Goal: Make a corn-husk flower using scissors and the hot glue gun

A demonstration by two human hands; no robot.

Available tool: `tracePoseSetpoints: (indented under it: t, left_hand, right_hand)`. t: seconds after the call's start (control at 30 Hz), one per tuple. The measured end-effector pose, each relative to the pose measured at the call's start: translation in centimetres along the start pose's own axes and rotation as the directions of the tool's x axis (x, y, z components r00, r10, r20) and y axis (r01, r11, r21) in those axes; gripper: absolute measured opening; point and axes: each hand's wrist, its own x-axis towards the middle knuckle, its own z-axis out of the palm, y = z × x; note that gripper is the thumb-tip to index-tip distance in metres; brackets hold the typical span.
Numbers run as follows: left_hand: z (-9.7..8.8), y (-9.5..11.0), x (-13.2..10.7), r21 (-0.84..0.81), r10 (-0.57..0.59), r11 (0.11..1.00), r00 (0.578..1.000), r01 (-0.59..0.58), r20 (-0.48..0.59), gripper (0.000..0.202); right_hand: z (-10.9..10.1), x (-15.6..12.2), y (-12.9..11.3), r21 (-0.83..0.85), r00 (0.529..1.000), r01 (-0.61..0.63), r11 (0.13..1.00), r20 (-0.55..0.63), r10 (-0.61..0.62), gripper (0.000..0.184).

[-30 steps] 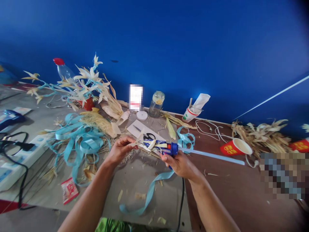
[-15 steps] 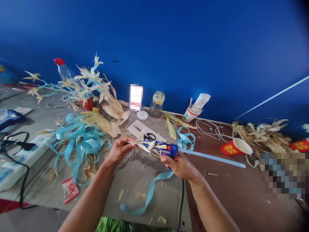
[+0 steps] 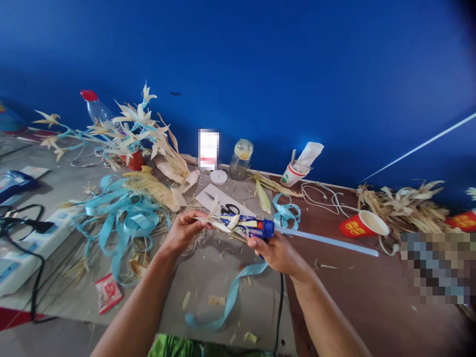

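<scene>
My left hand (image 3: pixel 186 230) pinches a flower of pale corn husk petals (image 3: pixel 219 226) between thumb and fingers. My right hand (image 3: pixel 273 250) is wrapped round a blue glue gun (image 3: pixel 266 229), with a long translucent glue stick (image 3: pixel 330 242) sticking out of its back to the right. The gun's front end lies behind the husk petals, so its nozzle is hidden. Just beyond the hands, black-handled scissors (image 3: pixel 231 208) rest on a white card (image 3: pixel 211 195). A light blue ribbon (image 3: pixel 231 297) trails on the table under my right hand.
Husk flowers on blue stems (image 3: pixel 136 116) stand at the back left, with tangled blue ribbon (image 3: pixel 139 218) before them. A power strip (image 3: pixel 48 243) lies far left. At the back are a glass jar (image 3: pixel 241 161) and white cup (image 3: pixel 293 174); a red cup (image 3: pixel 362 224) lies tilted right.
Both hands keep nearly the same place and grip. The whole view shifts very slightly; nothing has been let go or picked up.
</scene>
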Motion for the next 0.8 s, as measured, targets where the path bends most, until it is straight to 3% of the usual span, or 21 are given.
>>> tracePoseSetpoints:
  t: [0.23,0.57,0.8]
  left_hand:
    - [0.4,0.5,-0.1,-0.017,0.03,0.999,0.999,-0.029,0.012,0.017]
    - [0.5,0.7,-0.1,-0.049,0.024,0.999,1.0,-0.023,0.02,0.016]
    - [0.4,0.6,-0.2,-0.054,0.019,0.998,0.999,-0.017,0.029,0.016]
  right_hand:
    - [0.2,0.0,0.9,0.053,0.999,-0.038,0.998,-0.011,0.039,0.038]
    - [0.0,0.1,-0.3,0.062,1.0,-0.003,0.998,-0.001,0.003,0.037]
    - [0.2,0.1,0.4,0.117,0.998,-0.061,0.991,-0.014,0.063,0.042]
